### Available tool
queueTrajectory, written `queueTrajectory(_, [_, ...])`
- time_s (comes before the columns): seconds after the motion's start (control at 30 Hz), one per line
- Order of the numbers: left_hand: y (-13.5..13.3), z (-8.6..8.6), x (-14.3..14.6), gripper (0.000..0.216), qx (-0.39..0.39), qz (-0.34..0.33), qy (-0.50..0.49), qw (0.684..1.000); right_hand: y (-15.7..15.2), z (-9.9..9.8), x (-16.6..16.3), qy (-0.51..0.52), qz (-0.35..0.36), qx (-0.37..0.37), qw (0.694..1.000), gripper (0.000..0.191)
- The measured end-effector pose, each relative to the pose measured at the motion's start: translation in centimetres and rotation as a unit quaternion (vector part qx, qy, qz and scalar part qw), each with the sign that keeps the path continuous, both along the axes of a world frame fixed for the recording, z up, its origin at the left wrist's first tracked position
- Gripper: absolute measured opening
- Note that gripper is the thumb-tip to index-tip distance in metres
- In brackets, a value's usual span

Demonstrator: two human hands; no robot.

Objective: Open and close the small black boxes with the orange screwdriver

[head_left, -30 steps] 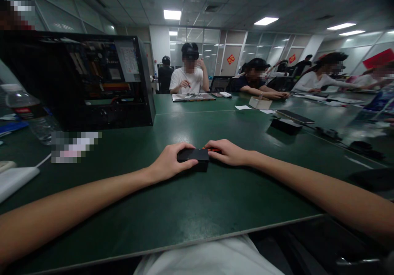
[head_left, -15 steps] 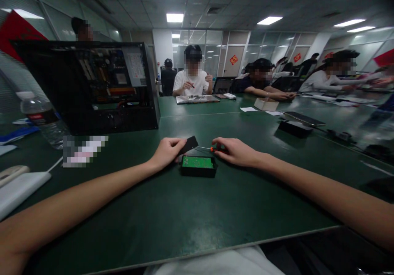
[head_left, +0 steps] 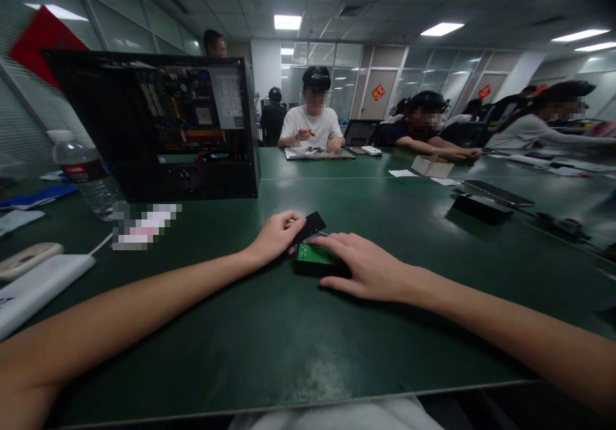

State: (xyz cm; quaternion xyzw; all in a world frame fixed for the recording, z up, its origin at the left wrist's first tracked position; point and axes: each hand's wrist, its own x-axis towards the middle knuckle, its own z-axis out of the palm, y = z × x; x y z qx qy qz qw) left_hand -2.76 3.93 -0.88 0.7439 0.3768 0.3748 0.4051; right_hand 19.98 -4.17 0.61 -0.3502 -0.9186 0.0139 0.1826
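Left hand [head_left: 275,237]: pinched shut on black lid [head_left: 308,226]; lid tilted up, long axis near-left to far-right.
Right hand [head_left: 366,267]: fingers apart, flat over right end of case.
Case [head_left: 312,261]: mid-table [head_left: 289,334], green board up, long axis left-right.

Lid off, right hand over the board.
A second ago both hands rested on the closed black case [head_left: 315,268]. The left hand [head_left: 275,237] has since lifted the lid [head_left: 308,226] and now holds it tilted just behind the case, baring the green circuit board [head_left: 310,253]. The right hand [head_left: 366,266] has moved from beside the case to lie over the board's right part.
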Motion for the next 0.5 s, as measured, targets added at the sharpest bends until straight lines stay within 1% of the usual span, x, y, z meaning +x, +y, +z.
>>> queueTrajectory(0.07, [-0.1,0.0,0.0,0.033,-0.007,0.003,0.0,1.0,-0.5,0.2,-0.6,-0.003,0.001,-0.014,1.0,0.061])
queueTrajectory(0.13, [-0.2,0.2,0.1,0.03,-0.008,0.009,-0.003,1.0,-0.6,1.1,-0.4,0.024,0.001,-0.028,0.999,0.06])
queueTrajectory(0.2, [-0.3,0.4,0.2,0.025,-0.01,0.011,-0.008,1.0,-0.3,2.5,0.9,0.063,-0.017,-0.024,0.998,0.059])
queueTrajectory(0.27, [-0.5,0.7,0.2,0.019,-0.012,0.011,-0.004,1.0,0.1,4.4,3.4,0.092,-0.072,0.003,0.993,0.057])
queueTrajectory(0.33, [-0.6,1.0,0.2,0.022,-0.008,0.008,0.01,1.0,0.5,6.3,7.4,0.1,-0.162,0.042,0.981,0.058])
queueTrajectory(0.4, [-0.6,1.2,0.2,0.029,-0.001,0.002,0.023,1.0,0.7,7.5,12.8,0.09,-0.276,0.086,0.953,0.062])
queueTrajectory(0.47, [-0.7,1.4,0.2,0.029,0.005,-0.003,0.036,0.999,0.4,7.5,19.4,0.058,-0.392,0.114,0.911,0.064])
queueTrajectory(0.5, [-0.7,1.5,0.2,0.027,0.006,-0.003,0.043,0.999,0.2,7.1,22.8,0.05,-0.433,0.134,0.89,0.062])
